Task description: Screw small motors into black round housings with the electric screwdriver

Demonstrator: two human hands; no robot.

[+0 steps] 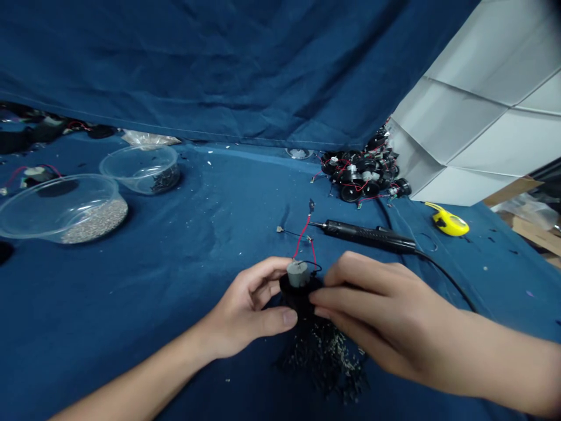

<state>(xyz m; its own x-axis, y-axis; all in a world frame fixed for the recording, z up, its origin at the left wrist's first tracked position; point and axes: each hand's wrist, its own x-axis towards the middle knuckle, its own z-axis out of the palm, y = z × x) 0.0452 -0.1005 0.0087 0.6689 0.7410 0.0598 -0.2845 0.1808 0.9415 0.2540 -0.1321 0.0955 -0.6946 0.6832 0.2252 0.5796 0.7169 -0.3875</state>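
Note:
Between my hands, at the lower middle, is a black round part with a grey cylinder on top, much like a small motor in a housing. Red wires and a thin black wire run up from it to small connectors lying on the cloth. My left hand grips its left side, thumb in front and fingers behind. On its right side, the fingertips of my right hand are pinched together against the rim; anything small within them is hidden. Just below lies a heap of tiny black and silvery pieces.
A black electric screwdriver with a cable lies beyond my right hand, near a yellow tool. Similar wired black parts are piled at the back. Two clear tubs stand left, holding small pieces. White boxes rise at right.

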